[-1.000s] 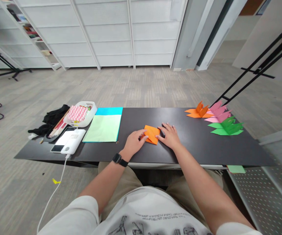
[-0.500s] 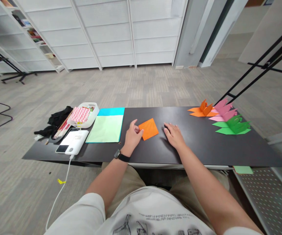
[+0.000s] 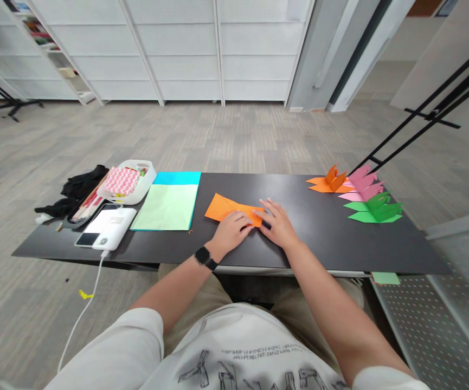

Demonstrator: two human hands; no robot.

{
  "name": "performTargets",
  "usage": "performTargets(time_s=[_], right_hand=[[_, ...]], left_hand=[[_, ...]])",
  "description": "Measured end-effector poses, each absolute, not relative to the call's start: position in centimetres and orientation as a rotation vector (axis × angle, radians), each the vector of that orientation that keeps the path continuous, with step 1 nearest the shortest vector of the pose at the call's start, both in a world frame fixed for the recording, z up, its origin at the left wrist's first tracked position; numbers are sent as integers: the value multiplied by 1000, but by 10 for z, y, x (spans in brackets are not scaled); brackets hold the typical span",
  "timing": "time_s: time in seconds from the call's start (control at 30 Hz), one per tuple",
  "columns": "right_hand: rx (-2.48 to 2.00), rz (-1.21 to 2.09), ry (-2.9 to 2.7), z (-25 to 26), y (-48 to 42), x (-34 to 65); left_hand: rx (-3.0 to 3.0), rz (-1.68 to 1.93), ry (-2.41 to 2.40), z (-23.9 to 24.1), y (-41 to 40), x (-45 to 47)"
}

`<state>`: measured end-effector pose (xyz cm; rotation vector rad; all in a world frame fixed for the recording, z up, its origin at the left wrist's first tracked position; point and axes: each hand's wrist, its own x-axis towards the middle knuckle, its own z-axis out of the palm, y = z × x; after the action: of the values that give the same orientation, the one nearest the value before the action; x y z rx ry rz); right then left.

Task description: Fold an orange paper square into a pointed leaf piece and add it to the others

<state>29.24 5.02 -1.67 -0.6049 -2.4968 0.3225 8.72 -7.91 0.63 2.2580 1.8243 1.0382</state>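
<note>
An orange folded paper (image 3: 221, 207) lies on the dark table in front of me, its left part spread out wide and its right part narrower. My left hand (image 3: 233, 233) is closed over its lower middle, fingers together and covering part of the sheet. At the right end, my right hand (image 3: 278, 225) grips the paper between thumb and fingertips, with the other fingers stretched up and away. The two hands nearly meet at the lower right edge, so the folds there are partly hidden.
Left on the table (image 3: 319, 249) are green paper sheets (image 3: 167, 208) over blue, a white power bank (image 3: 114, 230), a phone (image 3: 88, 238) and a white basket (image 3: 148, 181). Orange (image 3: 327, 183), pink (image 3: 362, 187) and green (image 3: 376, 211) paper figures stand at the right.
The orange paper has gone from a small flat square to a wider, partly opened shape. My right hand has come left onto it, and my left hand has moved over its lower edge.
</note>
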Motion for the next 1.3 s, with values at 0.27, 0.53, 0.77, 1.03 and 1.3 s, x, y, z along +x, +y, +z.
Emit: performTargets(time_s=[0.27, 0.53, 0.77, 1.03, 1.3], right_hand=[[-571, 390, -2489, -23, 56, 290], [-502, 465, -2506, -23, 57, 289], [-587, 589, -2475, -15, 57, 291], [-717, 628, -2504, -5, 56, 289], [-790, 608, -2433, -7, 57, 284]], left_hand=[[2215, 838, 1894, -4, -87, 50], [2261, 859, 1816, -11, -88, 45], [2157, 953, 1757, -9, -88, 44], [2155, 928, 1711, -6, -87, 46], [2141, 929, 1712, -7, -85, 46]])
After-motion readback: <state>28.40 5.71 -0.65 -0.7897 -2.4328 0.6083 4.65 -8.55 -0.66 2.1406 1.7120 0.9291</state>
